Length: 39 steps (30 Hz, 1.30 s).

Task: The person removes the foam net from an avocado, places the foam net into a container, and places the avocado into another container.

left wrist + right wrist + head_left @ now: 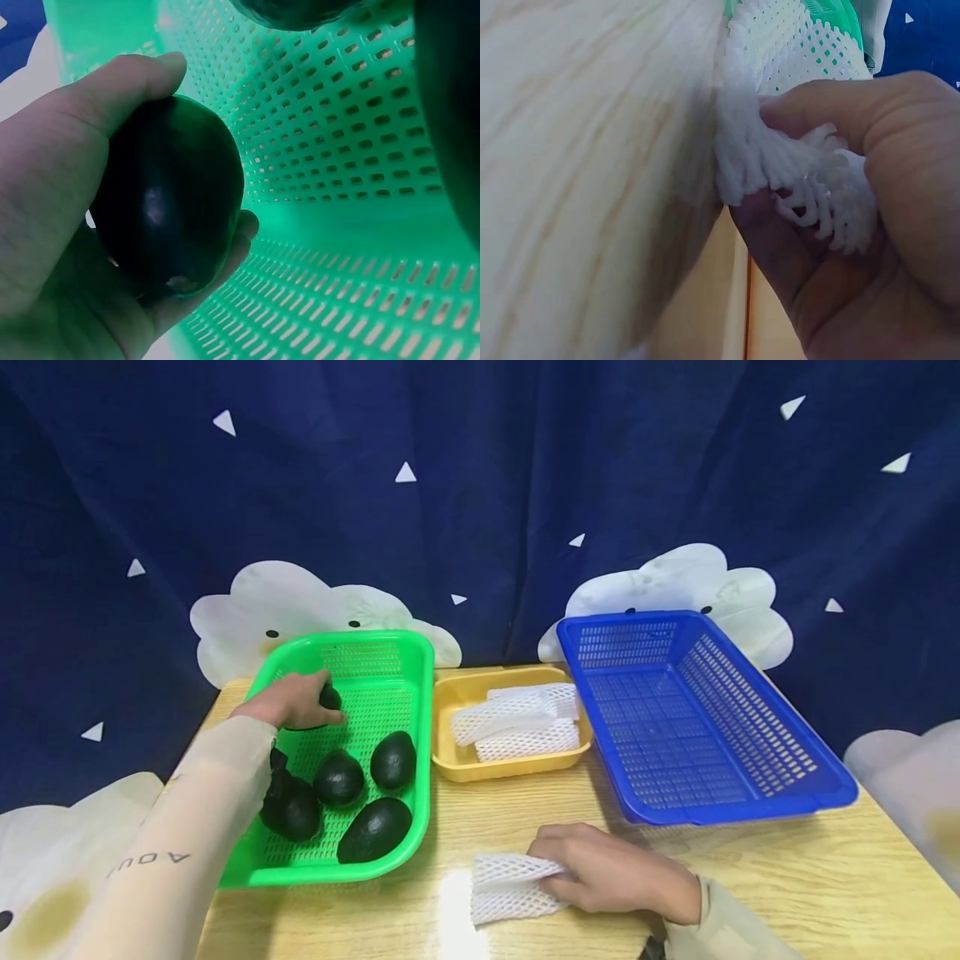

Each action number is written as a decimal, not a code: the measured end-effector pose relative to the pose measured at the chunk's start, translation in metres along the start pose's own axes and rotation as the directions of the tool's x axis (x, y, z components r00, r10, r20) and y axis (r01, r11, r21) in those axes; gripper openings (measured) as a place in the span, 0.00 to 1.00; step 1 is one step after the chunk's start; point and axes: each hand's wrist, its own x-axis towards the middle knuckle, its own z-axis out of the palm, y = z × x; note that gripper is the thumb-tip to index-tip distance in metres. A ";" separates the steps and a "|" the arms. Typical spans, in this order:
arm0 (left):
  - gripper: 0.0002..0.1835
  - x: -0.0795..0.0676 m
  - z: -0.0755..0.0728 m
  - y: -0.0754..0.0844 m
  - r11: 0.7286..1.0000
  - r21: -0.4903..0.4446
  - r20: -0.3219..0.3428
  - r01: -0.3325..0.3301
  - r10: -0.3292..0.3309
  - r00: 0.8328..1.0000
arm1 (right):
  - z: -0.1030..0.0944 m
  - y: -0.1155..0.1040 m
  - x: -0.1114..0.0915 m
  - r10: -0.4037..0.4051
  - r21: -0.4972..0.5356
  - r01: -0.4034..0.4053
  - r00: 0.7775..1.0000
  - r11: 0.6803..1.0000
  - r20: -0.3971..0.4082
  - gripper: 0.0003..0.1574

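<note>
My left hand (294,702) reaches into the green basket (422,718) and grips a dark avocado (176,195). In the left wrist view the thumb lies over its top and the fingers curl beneath. Several more avocados (340,778) lie in the near part of that basket. Low over the front of the table, my right hand (600,870) pinches a white foam net sleeve (510,893) by one end. The sleeve's free end points left, toward the green basket. Its gripped end is bunched between thumb and fingers in the right wrist view.
A yellow tray (442,735) with several white foam net sleeves (525,722) stands between the baskets. On the right is a blue basket (675,727) with perforated walls. All stand on a wooden table (810,868) before a dark blue curtain (480,510).
</note>
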 end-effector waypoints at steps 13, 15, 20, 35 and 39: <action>0.49 0.009 0.005 -0.003 1.000 0.003 0.049 0.002 -0.003 0.999 | 0.000 0.002 -0.001 0.000 -0.014 0.000 1.000 1.000 -0.007 0.06; 0.50 0.010 0.003 -0.002 1.000 0.011 0.064 -0.003 0.002 0.998 | 0.001 0.002 -0.001 0.000 -0.015 0.000 1.000 1.000 -0.008 0.06; 0.51 0.010 -0.003 -0.003 1.000 -0.017 0.094 -0.001 0.002 0.996 | 0.001 0.002 0.000 -0.005 -0.012 0.005 1.000 1.000 -0.007 0.06; 0.45 0.024 0.002 -0.013 0.998 -0.052 0.086 -0.027 0.032 0.996 | 0.002 0.004 0.000 -0.022 -0.011 0.022 1.000 1.000 -0.006 0.06; 0.46 0.025 0.006 -0.015 0.999 -0.045 0.097 -0.021 0.025 0.995 | 0.002 0.004 0.000 -0.022 -0.009 0.022 1.000 1.000 -0.009 0.06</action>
